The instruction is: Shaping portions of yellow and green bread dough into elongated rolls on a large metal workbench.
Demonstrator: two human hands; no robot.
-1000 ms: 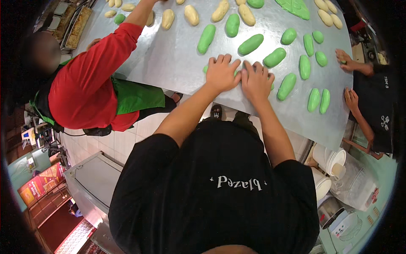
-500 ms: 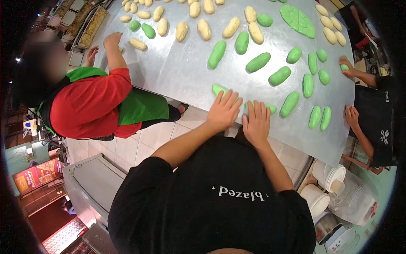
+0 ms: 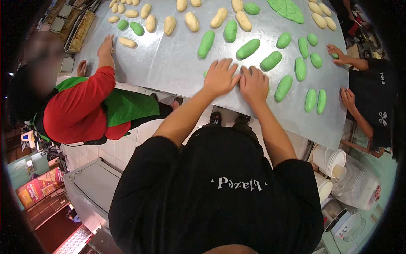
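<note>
My left hand (image 3: 220,78) lies palm down near the table's front edge, fingers spread over green dough (image 3: 205,74) that is mostly hidden beneath it. Beside it, my right hand (image 3: 253,86) is also palm down with open fingers, over a second green piece (image 3: 268,89) showing only at its side. Just beyond them on the steel table (image 3: 152,63) lie several smooth green dough logs (image 3: 248,48) and pale cream ones (image 3: 192,21). A flattened green sheet (image 3: 285,9) sits at the far right.
At the left, a co-worker in red sleeves and green apron (image 3: 76,110) reaches onto the table. At the right, another person's hand (image 3: 336,55) holds a small green piece. Baking pans (image 3: 80,31) stand at the back left, white buckets (image 3: 327,161) below right, a metal cabinet (image 3: 89,186) lower left.
My hands drew back toward me half a second ago, exposing the green pieces, and are now forward over them again. The red-sleeved arm has drawn back leftward since a second ago.
</note>
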